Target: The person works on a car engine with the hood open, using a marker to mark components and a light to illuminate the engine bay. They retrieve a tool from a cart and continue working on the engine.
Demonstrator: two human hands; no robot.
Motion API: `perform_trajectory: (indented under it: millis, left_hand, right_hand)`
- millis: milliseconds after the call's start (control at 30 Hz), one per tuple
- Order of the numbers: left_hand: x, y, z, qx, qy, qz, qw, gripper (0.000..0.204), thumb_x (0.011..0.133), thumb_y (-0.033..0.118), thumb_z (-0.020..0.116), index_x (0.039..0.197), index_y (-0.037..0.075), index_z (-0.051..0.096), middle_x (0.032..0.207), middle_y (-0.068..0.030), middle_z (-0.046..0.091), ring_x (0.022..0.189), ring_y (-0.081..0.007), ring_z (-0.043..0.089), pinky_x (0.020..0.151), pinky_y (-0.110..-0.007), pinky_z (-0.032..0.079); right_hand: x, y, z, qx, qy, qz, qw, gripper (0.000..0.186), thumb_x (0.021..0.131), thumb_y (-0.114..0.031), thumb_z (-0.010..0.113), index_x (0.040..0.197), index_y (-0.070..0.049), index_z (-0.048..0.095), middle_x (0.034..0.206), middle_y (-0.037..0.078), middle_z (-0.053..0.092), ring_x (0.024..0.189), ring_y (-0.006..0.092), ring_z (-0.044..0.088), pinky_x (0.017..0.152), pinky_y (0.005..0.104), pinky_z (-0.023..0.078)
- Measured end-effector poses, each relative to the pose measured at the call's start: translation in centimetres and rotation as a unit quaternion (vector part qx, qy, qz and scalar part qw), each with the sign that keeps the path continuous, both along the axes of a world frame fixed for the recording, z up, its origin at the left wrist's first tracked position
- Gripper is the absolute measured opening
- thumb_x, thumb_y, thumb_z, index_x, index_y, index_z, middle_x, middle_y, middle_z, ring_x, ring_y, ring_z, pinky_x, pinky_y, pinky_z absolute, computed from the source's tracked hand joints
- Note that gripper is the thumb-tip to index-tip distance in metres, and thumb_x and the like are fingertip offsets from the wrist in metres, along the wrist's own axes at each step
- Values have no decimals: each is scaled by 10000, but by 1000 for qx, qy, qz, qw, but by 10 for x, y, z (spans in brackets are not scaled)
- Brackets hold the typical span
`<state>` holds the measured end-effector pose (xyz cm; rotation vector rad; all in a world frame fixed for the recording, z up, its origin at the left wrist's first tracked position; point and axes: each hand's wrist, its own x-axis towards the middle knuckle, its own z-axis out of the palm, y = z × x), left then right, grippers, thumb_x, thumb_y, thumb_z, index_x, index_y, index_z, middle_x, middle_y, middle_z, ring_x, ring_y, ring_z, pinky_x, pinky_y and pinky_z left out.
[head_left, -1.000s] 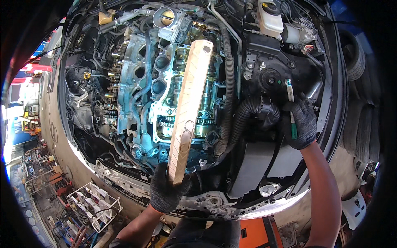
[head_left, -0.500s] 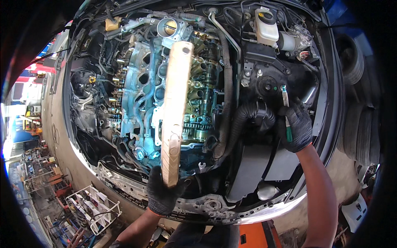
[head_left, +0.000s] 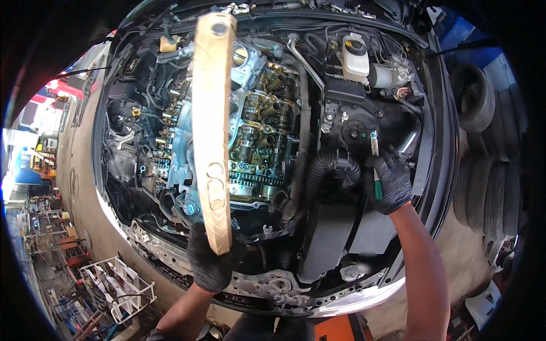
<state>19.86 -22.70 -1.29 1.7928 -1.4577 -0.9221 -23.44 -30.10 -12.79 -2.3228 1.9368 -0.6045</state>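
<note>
My left hand, in a dark glove, is closed around the near end of a long tan bar-like piece. The piece stands up in front of the engine, has a round hole at its far end and oval marks lower down, and hides part of the engine. My gloved right hand is closed on a ratchet-like tool with a bright shaft and a green handle end. The tool's head lies beside the round strut mount. Camshafts and a timing chain show uncovered on the engine.
A white fluid reservoir sits at the far right of the engine bay. A ribbed black hose curves near my right hand. An open-end wrench lies by the engine's near edge. Stacked tires stand right, a white rack left.
The tan piece has shifted left and toward the far side, uncovering more of the right camshafts. The whole view has shifted slightly. My right hand stays on the tool by the strut mount.
</note>
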Motion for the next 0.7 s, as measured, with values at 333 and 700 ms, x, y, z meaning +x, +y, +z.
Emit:
perform_trajectory:
  millis: [333,700]
  left_hand:
    - [-24,54,24,-34,17,18,999,501,783,25,919,1215,55,667,1046,-62,759,958,-195,742,838,-370,610]
    - [-30,108,35,-47,-48,39,997,508,779,69,922,1214,31,663,1003,-77,748,897,-216,727,827,-383,598]
  right_hand:
    - [5,4,11,33,20,-22,999,400,909,-300,766,1288,-178,725,1386,272,714,1377,517,621,1194,583,487]
    - [7,6,14,14,30,-14,999,422,938,-294,745,1328,-138,704,1414,273,691,1351,515,628,1189,574,489]
